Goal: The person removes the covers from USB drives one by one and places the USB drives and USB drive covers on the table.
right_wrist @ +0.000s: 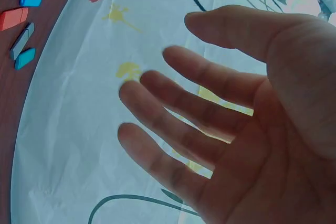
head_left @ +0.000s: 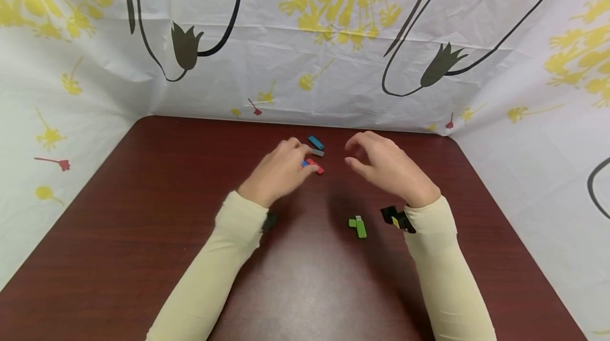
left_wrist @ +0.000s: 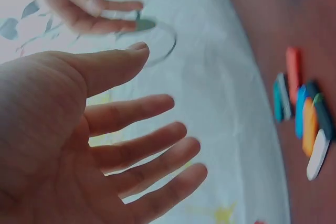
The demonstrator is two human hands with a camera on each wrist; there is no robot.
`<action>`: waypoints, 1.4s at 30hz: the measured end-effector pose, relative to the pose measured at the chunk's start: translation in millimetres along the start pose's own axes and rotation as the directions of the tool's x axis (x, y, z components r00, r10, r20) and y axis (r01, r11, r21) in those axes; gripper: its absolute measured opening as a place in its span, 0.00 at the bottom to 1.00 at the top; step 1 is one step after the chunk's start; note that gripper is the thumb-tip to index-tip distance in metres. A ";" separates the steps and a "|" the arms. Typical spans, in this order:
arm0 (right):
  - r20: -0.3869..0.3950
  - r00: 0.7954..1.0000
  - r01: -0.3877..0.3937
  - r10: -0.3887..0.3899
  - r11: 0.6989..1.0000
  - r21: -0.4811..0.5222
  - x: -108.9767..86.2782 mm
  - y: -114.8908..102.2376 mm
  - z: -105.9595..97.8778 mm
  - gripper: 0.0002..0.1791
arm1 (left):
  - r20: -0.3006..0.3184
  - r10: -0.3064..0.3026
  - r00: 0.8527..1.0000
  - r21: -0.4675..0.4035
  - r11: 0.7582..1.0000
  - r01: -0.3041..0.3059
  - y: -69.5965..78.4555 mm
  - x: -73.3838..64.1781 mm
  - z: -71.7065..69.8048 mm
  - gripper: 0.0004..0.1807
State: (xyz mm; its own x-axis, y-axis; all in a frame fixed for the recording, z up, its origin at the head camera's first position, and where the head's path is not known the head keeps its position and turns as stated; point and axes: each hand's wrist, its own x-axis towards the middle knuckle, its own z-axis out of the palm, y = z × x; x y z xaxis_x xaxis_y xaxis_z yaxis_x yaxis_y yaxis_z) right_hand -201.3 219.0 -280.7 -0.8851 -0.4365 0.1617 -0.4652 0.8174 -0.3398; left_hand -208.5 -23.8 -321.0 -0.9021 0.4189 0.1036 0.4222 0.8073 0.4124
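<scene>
Left grip (head_left: pixel 282 170) and right grip (head_left: pixel 391 167) are empty, fingers loosely apart above the tabletop (head_left: pixel 157 187). Red drive (head_left: pixel 316 165) and teal drive (head_left: pixel 316 142) show between them in head view; green drive (head_left: pixel 361 229) lies well apart. Advisable: pinch one drive lightly, neighbours undisturbed.

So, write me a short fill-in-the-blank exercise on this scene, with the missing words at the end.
1. In the head view, the uncapped USB stick is ____ in colour.
2. In that view, its cap lies to the ____ of it.
3. In the right wrist view, the stick between the red stick and the teal stick is ____.
4. The left hand and the right hand hold ____.

Missing words: green; left; grey; nothing.
</scene>
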 end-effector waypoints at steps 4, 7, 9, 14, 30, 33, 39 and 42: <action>-0.013 1.000 -0.021 0.021 0.999 0.037 9.5 1.5 5.4 0.16 | -0.050 -0.059 0.997 -0.037 0.998 0.057 -11.6 -7.8 -21.3 0.32; -0.014 0.999 -0.047 0.048 0.997 0.056 18.8 2.1 11.3 0.18 | -0.092 -0.075 0.993 -0.042 0.997 0.071 -17.6 -12.7 -32.5 0.33; -0.019 0.997 -0.069 0.070 0.996 0.057 26.1 1.1 15.4 0.19 | -0.109 -0.083 0.991 -0.045 0.996 0.079 -20.5 -15.3 -37.7 0.33; -0.020 0.992 -0.124 0.126 0.989 0.083 47.1 -7.4 26.8 0.21 | -0.123 -0.106 0.987 -0.052 0.994 0.100 -25.0 -19.6 -46.4 0.33; 0.042 0.936 -0.352 0.350 0.935 0.040 84.6 -0.4 92.0 0.19 | -0.157 -0.103 0.982 -0.048 0.994 0.097 -33.8 -27.9 -57.2 0.33; 0.082 0.915 -0.394 0.394 0.919 -0.025 86.0 2.6 103.0 0.15 | -0.153 -0.102 0.983 -0.053 0.994 0.095 -33.8 -28.0 -56.3 0.33; 0.142 0.891 -0.421 0.432 0.901 -0.105 87.9 4.1 118.3 0.16 | -0.147 -0.097 0.984 -0.051 0.995 0.091 -32.7 -28.8 -55.4 0.33; 0.137 0.893 -0.413 0.428 0.902 -0.127 88.2 4.2 123.3 0.18 | -0.143 -0.100 0.985 -0.053 0.994 0.093 -32.7 -28.6 -55.3 0.33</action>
State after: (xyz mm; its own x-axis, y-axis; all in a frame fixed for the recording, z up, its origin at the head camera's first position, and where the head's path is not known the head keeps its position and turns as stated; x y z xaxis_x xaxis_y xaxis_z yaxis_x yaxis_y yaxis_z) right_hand -279.4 137.6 -382.1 -0.9875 -0.0915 -0.1283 -0.0563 0.9652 -0.2553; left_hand -201.4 -85.2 -287.4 -0.9432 0.2727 0.1898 0.3311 0.8195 0.4678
